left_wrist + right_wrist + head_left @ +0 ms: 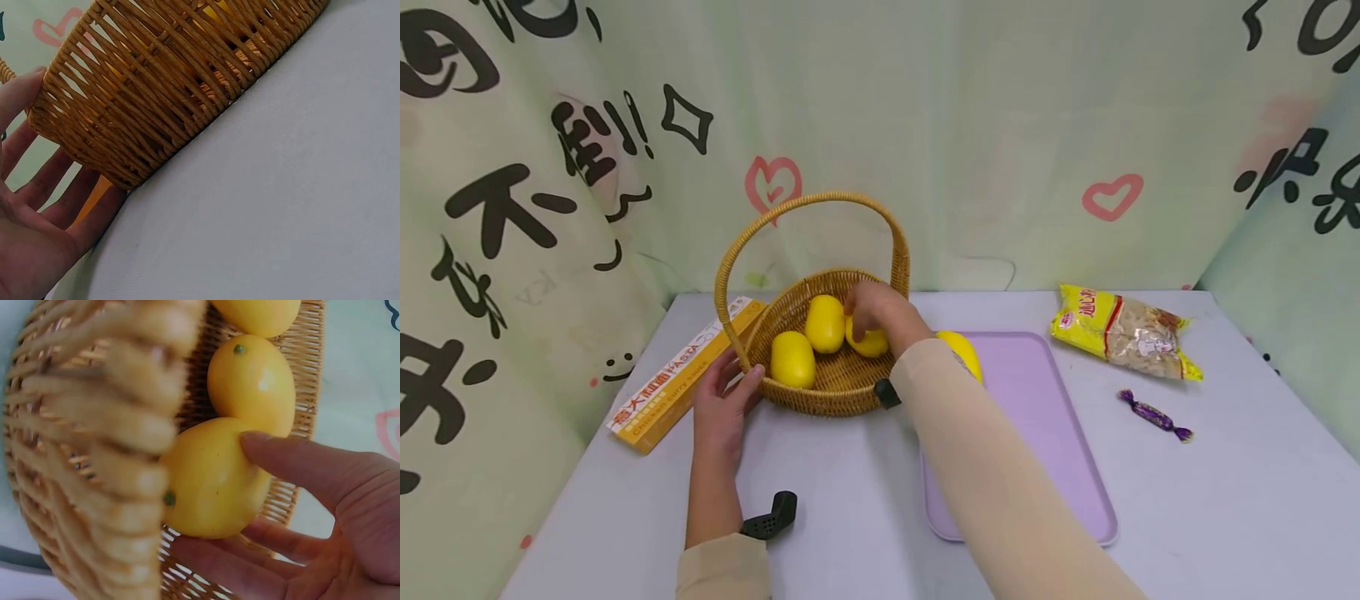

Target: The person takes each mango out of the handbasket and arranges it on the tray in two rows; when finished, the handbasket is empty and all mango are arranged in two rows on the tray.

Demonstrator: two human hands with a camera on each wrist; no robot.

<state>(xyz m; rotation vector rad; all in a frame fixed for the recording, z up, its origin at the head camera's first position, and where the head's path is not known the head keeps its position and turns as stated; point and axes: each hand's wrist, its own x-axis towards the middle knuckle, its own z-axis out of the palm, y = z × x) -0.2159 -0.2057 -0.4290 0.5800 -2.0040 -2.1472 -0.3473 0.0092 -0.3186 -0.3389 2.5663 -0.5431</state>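
A woven wicker basket (831, 400) with a tall arched handle holds three yellow lemons, one at the left (793, 360) and one in the middle (825, 323). Inside its right side, my right hand (883, 312) grips the third lemon (215, 481), thumb on top and fingers curled beneath. That lemon shows a small green stem end in the right wrist view. My left hand (726, 400) holds the basket's left side, with the thumb at the rim and fingers against the outer weave (125, 100). Another lemon (962, 352) lies on the purple tray (1037, 400), partly hidden by my right sleeve.
An orange pasta box (681, 379) lies slanted on the table, left of the basket. At the right are a yellow snack bag (1123, 333) and a purple-wrapped candy (1155, 415). A printed curtain (985, 167) hangs behind the table.
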